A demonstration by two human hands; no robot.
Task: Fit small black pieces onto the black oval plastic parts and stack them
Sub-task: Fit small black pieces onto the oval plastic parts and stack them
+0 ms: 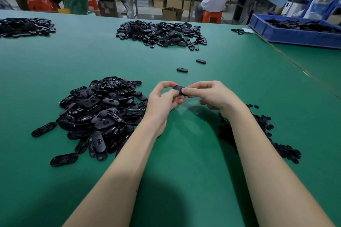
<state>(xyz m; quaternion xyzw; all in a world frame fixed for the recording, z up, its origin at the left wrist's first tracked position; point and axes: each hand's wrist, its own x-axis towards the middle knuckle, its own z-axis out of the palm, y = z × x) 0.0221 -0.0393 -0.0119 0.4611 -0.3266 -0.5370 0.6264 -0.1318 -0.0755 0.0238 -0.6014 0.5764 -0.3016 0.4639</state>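
Both hands meet above the green bench [184, 153], pinching one black oval plastic part [179, 89] between them. The left hand [164, 99] holds its near end with curled fingers and thumb; the right hand [212, 96] clamps the other end, its thumb lying across the top. The part is lifted clear of the bench, between the two nearer heaps.

Judging from the layout, the work is far from finished. A large loose heap of black oval parts [99, 114] lies just left of the left forearm, and a spread of small black pieces [262, 134] lies under and beside the right forearm. Two single ovals [182, 69] sit apart further out, and another big pile [160, 33] beyond them; no tidy stack shows anywhere.

Whether a small piece is already seated in the held part cannot be told, since fingers cover most of it. The right forearm hides part of the small pieces.
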